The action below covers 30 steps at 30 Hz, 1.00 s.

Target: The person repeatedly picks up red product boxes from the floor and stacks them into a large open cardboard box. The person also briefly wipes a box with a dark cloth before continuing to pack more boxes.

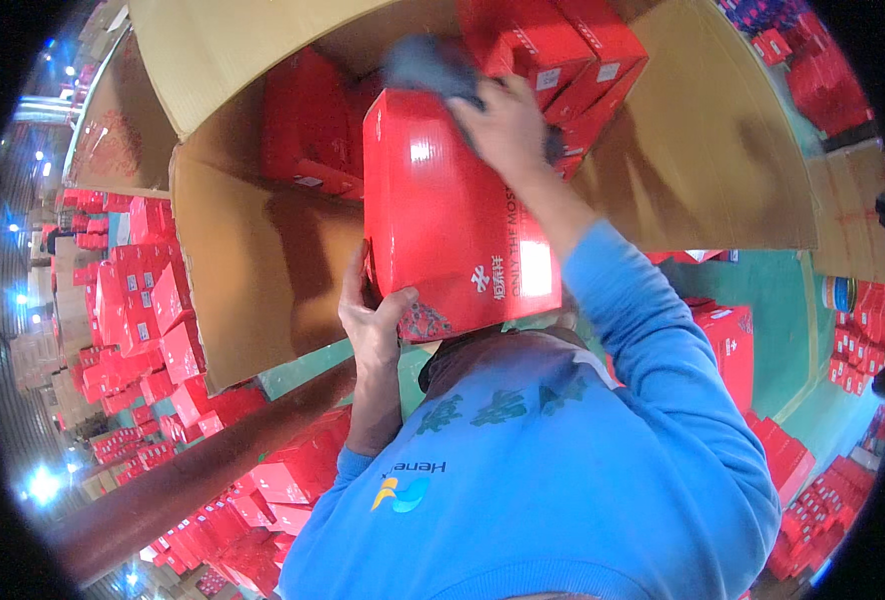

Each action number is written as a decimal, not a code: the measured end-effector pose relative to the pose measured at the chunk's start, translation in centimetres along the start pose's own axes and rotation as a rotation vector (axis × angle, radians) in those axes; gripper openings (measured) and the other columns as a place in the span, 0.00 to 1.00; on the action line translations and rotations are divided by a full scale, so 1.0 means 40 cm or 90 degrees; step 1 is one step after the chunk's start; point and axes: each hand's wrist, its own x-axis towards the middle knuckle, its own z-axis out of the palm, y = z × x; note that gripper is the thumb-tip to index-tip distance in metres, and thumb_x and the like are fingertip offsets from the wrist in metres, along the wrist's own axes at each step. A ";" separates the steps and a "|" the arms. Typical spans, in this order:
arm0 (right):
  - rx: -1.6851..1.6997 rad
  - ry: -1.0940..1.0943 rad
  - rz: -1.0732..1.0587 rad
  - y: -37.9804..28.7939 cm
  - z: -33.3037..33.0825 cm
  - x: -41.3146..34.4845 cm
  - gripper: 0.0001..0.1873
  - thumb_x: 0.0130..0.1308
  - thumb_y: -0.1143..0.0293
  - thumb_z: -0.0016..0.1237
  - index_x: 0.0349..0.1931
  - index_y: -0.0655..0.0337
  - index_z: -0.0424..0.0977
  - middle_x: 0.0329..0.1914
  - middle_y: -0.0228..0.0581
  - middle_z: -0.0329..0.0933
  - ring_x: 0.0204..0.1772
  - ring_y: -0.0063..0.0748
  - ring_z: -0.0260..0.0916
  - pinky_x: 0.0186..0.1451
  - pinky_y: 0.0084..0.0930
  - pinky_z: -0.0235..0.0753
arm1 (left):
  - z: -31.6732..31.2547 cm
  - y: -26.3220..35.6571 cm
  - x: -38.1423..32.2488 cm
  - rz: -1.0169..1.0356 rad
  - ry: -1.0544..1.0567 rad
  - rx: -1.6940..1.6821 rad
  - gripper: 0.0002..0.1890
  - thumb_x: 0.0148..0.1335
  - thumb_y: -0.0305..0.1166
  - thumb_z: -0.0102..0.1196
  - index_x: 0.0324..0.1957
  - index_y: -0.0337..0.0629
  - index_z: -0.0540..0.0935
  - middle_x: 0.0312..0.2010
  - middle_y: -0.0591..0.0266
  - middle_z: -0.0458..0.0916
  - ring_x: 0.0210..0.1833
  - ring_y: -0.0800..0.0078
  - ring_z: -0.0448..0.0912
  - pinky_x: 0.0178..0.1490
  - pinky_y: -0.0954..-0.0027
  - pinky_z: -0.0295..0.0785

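A red printed cardboard box [442, 195] is held tilted in front of my chest, at the mouth of a big brown carton. My left hand [371, 315] grips its lower left corner, with the thumb on the printed face. Across the box's upper end, my right hand [502, 127] holds a dark grey cloth [427, 67]; both are blurred. Inside the carton [262, 262], more red boxes [307, 120] lie at the left. Other red boxes [562, 52] with small white labels are stacked at its right side.
The carton's flaps [697, 150] spread out to the right and above. A brown pole or rail [210, 480] runs diagonally at lower left. Piles of red boxes [135, 292] cover much of the green floor [772, 292] on both sides.
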 end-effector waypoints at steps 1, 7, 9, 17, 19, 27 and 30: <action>0.012 -0.001 0.046 0.039 -0.011 -0.019 0.19 0.61 0.51 0.55 0.39 0.59 0.79 0.33 0.53 0.74 0.41 0.57 0.73 0.42 0.48 0.74 | -0.002 0.001 0.007 0.001 0.014 0.006 0.42 0.41 0.22 0.63 0.64 0.21 0.66 0.56 0.47 0.76 0.57 0.63 0.76 0.62 0.64 0.69; 0.087 -0.316 -0.049 0.096 -0.063 -0.470 0.23 0.57 0.55 0.58 0.48 0.61 0.78 0.44 0.54 0.74 0.47 0.60 0.74 0.51 0.45 0.76 | -0.016 -0.012 0.200 0.160 0.062 0.091 0.41 0.40 0.19 0.63 0.63 0.24 0.69 0.58 0.47 0.76 0.57 0.66 0.75 0.61 0.67 0.70; 0.073 -0.307 0.074 0.140 -0.075 -0.516 0.23 0.54 0.58 0.58 0.48 0.59 0.78 0.45 0.52 0.76 0.48 0.57 0.75 0.51 0.44 0.76 | -0.036 -0.018 0.311 0.221 0.115 0.234 0.42 0.39 0.23 0.67 0.63 0.27 0.71 0.56 0.41 0.77 0.58 0.59 0.75 0.62 0.63 0.69; 0.193 -0.078 0.274 0.227 -0.176 -0.426 0.14 0.60 0.68 0.57 0.42 0.67 0.77 0.39 0.51 0.81 0.43 0.42 0.80 0.48 0.33 0.76 | 0.047 0.009 0.571 0.317 0.323 0.684 0.35 0.45 0.43 0.71 0.55 0.36 0.79 0.48 0.31 0.77 0.53 0.39 0.75 0.58 0.48 0.70; 0.242 -0.053 0.445 0.208 -0.150 -0.377 0.12 0.63 0.67 0.56 0.42 0.67 0.77 0.39 0.44 0.82 0.41 0.35 0.78 0.47 0.32 0.76 | 0.116 0.010 0.492 0.454 0.164 0.553 0.24 0.53 0.39 0.66 0.49 0.35 0.81 0.48 0.34 0.78 0.52 0.41 0.75 0.58 0.48 0.70; 0.588 -0.127 0.492 0.047 -0.066 -0.187 0.26 0.76 0.52 0.39 0.61 0.64 0.70 0.54 0.38 0.75 0.54 0.25 0.70 0.57 0.23 0.69 | 0.287 -0.152 0.208 0.352 -0.258 0.274 0.30 0.62 0.41 0.58 0.62 0.33 0.70 0.55 0.34 0.73 0.57 0.41 0.73 0.61 0.50 0.67; 0.616 -0.175 0.480 -0.013 -0.039 -0.154 0.35 0.78 0.44 0.27 0.71 0.64 0.58 0.70 0.44 0.63 0.68 0.33 0.61 0.69 0.28 0.58 | 0.289 -0.168 0.279 0.110 -0.260 0.136 0.28 0.61 0.38 0.62 0.58 0.31 0.71 0.51 0.38 0.78 0.53 0.50 0.79 0.56 0.57 0.73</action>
